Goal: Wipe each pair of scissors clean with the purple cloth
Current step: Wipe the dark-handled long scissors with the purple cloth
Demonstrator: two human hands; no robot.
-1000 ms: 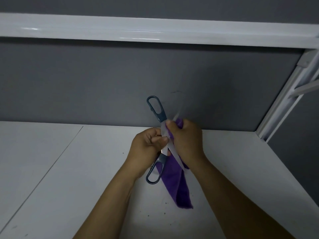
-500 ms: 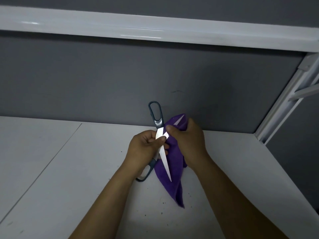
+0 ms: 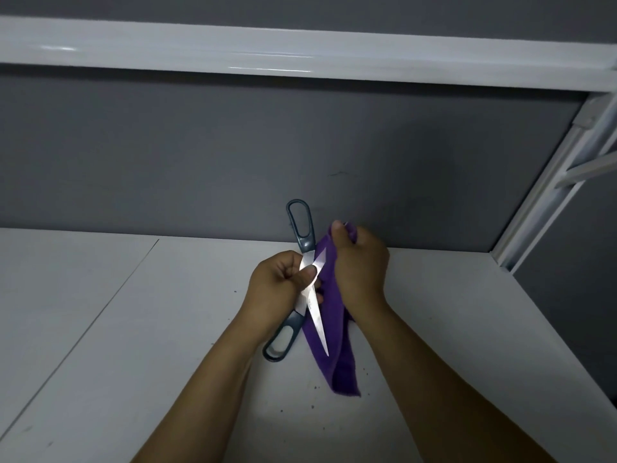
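Scissors [image 3: 314,312]: held in the air above the table, between the two hands, blades spread wide apart; dark grey handles, one loop pointing up toward the wall, the other down toward the person; one bare blade points down in front of the cloth, the other runs up to the right into it.
Left hand [image 3: 275,289]: fingers curled round the scissors at the crossing of the blades, thumb pressed on the metal.
Right hand [image 3: 362,265]: fingers closed on the bunched cloth round the upper blade, thumb on top.
Purple cloth [image 3: 337,349]: hangs from the right hand down behind the lower blade; whether its end touches the table cannot be told.
Table [image 3: 133,329]: white, with small dark specks near the cloth.
Wall [image 3: 233,155]: grey, with a white beam [image 3: 267,51] across the top.
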